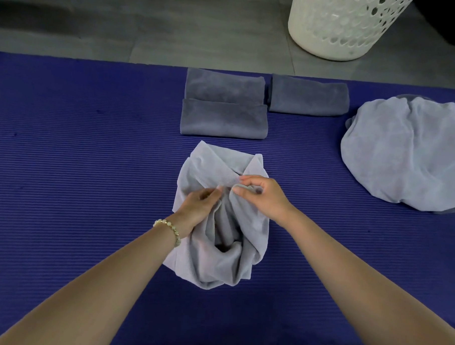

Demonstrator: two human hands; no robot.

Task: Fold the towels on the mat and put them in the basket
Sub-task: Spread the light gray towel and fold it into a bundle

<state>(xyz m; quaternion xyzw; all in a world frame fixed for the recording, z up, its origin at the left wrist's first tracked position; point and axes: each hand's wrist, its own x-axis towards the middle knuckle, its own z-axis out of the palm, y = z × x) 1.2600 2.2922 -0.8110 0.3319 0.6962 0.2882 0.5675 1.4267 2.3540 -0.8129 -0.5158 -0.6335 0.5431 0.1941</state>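
Bunching in loose folds at the middle of the ribbed blue-violet mat (pixel 78 152), the crumpled pale grey towel (pixel 217 263) lies with its long axis running from 6 to 12 o'clock, straight out from the person. Both hands meet on it just past its middle. The left hand (pixel 197 207) comes in from 7 o'clock and the right hand (pixel 264 197) from 5 o'clock, and neither is clearly nearer.

Each hand pinches a raised bit of the cloth's edge between thumb and fingertips, the other fingers curled. The two pinches sit nearly touching, with only a fold of towel between them. Since the pinches start together on the midline, I judge that spreading the towel flat means drawing them apart toward 9 and 3 o'clock, across its long axis.

A pale beaded bracelet (pixel 170 228) circles the left wrist. At 12 o'clock from the towel, close by, lies a folded dark grey towel (pixel 223 120), with a second folded dark grey towel (pixel 225 86) touching its far side. A third folded dark grey towel (pixel 308 99) is just beside them toward 1 o'clock. A heap of unfolded pale grey cloth (pixel 409 154) sits well apart at 2 o'clock. The white perforated plastic basket (pixel 344 28) stands off the mat on the grey tiled floor (pixel 175 39), farther out at 1 o'clock.
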